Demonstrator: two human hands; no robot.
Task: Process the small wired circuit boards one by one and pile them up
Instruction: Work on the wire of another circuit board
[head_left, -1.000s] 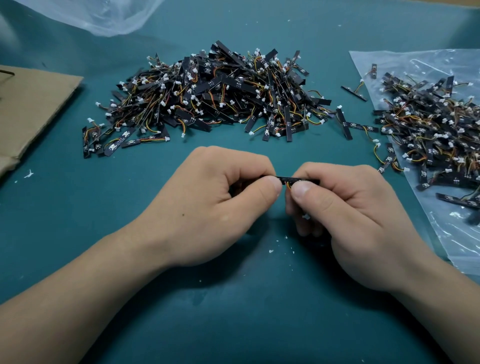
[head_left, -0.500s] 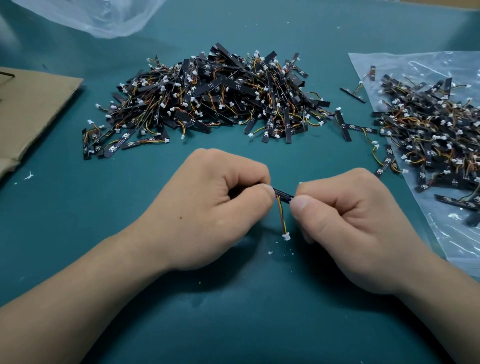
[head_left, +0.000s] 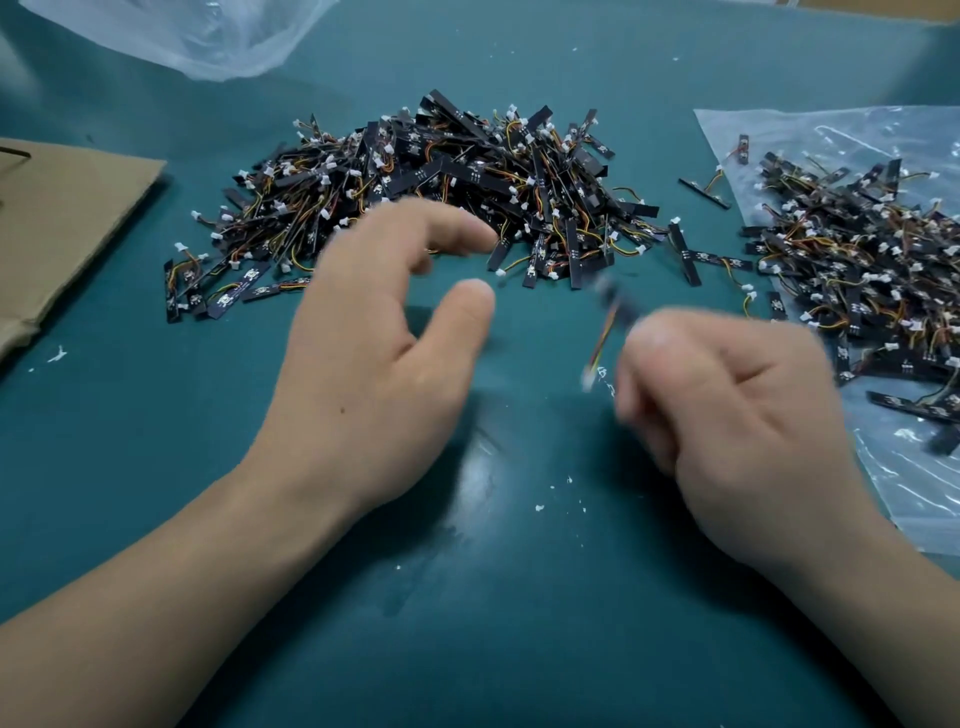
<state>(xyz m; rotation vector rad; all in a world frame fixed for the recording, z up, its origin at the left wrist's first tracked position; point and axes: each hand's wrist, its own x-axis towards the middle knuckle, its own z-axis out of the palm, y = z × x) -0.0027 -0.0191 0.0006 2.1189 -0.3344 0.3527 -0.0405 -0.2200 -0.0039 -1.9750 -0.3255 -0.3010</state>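
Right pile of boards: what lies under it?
Under the right pile lies a clear plastic bag, spread on the mat. The pile hides the bag's middle, so anything there cannot be seen.

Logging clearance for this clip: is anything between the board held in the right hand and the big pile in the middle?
Nothing visible. The board, pinched in the right hand, has only bare mat between it and the middle pile. The open left hand sits off to the left.
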